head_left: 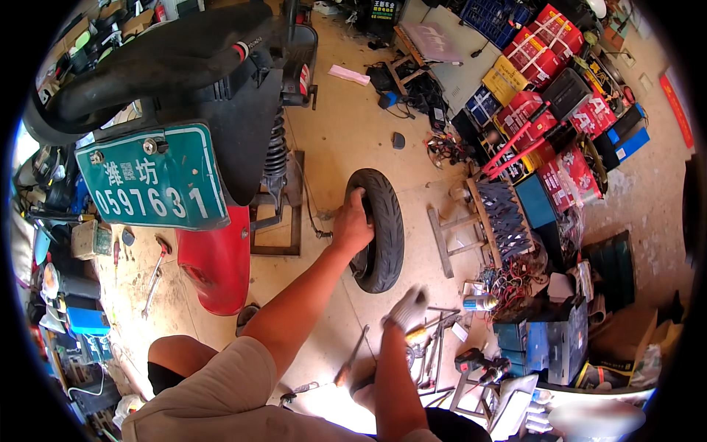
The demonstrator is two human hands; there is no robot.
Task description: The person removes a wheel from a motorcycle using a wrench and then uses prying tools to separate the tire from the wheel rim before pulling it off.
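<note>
My left hand (353,225), bare, grips the near side of a small black-tyred wheel (388,228), which stands upright on the floor in front of me. Part of the wheel's hub side is hidden behind that hand. Lower and to the right is my right hand (407,309) in a pale glove, apart from the wheel. Motion smears its fingers, so their pose is unclear. Left of the wheel stands a scooter with a black seat (155,55), a green plate (155,177), a red rear fender (215,265) and a black coil-spring shock absorber (275,151).
A metal frame stand (298,199) sits under the scooter. Wrenches (152,283) lie on the left floor. A long-handled tool (352,359), a spray can (480,303) and a power drill (482,366) are near my right arm. Stacked red battery boxes (534,55) and a wooden rack (486,221) line the right.
</note>
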